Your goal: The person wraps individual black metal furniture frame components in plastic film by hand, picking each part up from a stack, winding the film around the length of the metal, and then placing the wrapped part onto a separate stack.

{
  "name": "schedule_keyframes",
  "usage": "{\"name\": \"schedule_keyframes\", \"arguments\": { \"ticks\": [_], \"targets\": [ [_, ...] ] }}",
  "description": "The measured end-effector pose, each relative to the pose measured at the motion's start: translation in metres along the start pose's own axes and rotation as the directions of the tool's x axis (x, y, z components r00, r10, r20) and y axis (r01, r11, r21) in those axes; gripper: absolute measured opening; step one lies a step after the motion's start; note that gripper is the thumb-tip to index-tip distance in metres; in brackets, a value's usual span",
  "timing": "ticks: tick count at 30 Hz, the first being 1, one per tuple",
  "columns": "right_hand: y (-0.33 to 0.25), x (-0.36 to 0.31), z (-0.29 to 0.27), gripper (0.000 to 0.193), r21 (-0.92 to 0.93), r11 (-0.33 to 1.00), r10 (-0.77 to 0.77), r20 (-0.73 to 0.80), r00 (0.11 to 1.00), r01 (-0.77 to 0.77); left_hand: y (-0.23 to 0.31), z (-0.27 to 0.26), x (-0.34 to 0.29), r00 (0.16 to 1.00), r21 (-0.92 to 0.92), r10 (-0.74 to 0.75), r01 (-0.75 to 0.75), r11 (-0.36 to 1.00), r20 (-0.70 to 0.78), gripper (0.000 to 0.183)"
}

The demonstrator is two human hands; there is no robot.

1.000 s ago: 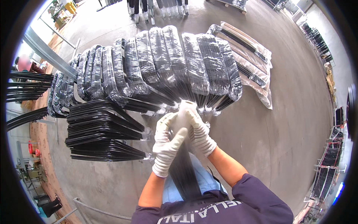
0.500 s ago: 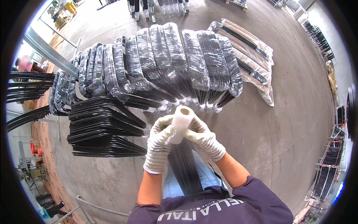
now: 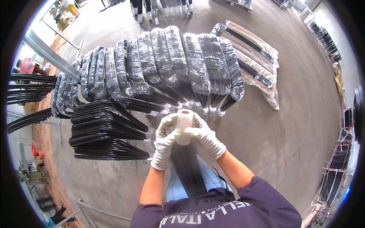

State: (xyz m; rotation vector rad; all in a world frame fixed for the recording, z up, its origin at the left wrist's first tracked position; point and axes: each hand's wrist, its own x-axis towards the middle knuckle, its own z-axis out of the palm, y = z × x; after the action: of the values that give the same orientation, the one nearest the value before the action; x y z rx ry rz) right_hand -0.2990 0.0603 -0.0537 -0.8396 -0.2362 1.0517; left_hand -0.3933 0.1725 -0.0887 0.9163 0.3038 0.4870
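Note:
A roll of clear stretch film (image 3: 184, 123) stands upright in front of me, the end of its cardboard core facing up. My left hand (image 3: 166, 133), in a whitish knit glove, is closed on the roll's left side. From the right, my gloved right hand (image 3: 202, 135) grips the same roll, its thumb across the front. Just below the roll, a bundle of dark slender bars (image 3: 186, 167) runs down toward my body over light blue cloth. The bundle's upper end is hidden behind the roll and my hands.
Bent black metal frames (image 3: 95, 129) lie stacked at the left. Beyond my hands, film-wrapped black bundles (image 3: 157, 57) stand in a curved row. A large wrapped pack (image 3: 253, 60) lies on the floor at the far right. A metal post (image 3: 53, 55) and a person (image 3: 40, 69) are at the left.
Both hands stay on the roll. It has tipped more upright and moved slightly down and left, and my right thumb has shifted across its front.

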Motion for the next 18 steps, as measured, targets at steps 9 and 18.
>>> {"name": "schedule_keyframes", "arguments": {
  "ticks": [9,18],
  "targets": [
    [-0.001,0.006,-0.014,0.053,0.277,0.951,0.177,-0.120,0.977,-0.138,-0.015,0.022,0.012,0.972,0.444,0.193,-0.115,0.889,-0.136,0.010],
    [-0.007,0.003,-0.018,0.041,0.323,0.939,0.168,-0.121,0.978,-0.122,-0.007,0.029,0.015,0.957,0.676,0.275,-0.142,0.724,-0.094,0.007]
  ]
}}
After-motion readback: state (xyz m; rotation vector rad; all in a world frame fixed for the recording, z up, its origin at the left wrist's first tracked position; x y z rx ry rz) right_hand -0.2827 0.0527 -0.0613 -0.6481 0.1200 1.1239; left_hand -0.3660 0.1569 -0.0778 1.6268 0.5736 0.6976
